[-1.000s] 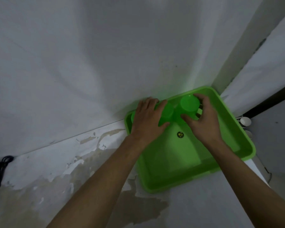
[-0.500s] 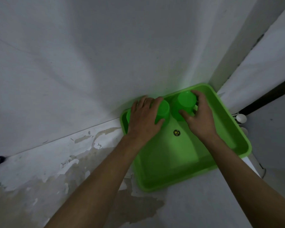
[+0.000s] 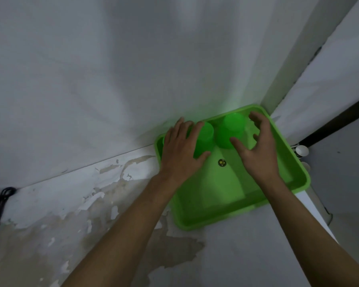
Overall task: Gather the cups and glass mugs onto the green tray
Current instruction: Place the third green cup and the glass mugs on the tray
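A bright green tray (image 3: 282, 158) lies on the white surface, pushed up against the wall. Two green cups stand upside down at its far end. My left hand (image 3: 180, 150) lies over the left green cup (image 3: 204, 137), with fingers and thumb wrapped around it. The right green cup (image 3: 232, 129) stands free. My right hand (image 3: 259, 150) hovers just beside it with fingers spread, the thumb close to the cup's base. A small round sticker (image 3: 222, 162) marks the tray floor between my hands. No glass mugs are in view.
The surface in front has peeling, stained paint (image 3: 104, 204). A small white round object (image 3: 302, 150) sits just past the tray's right rim, by a dark strip. A black cable (image 3: 6, 192) lies at the far left edge.
My right hand has let go of the right cup and spread its fingers. The left hand stays on the left cup. The view has shifted slightly.
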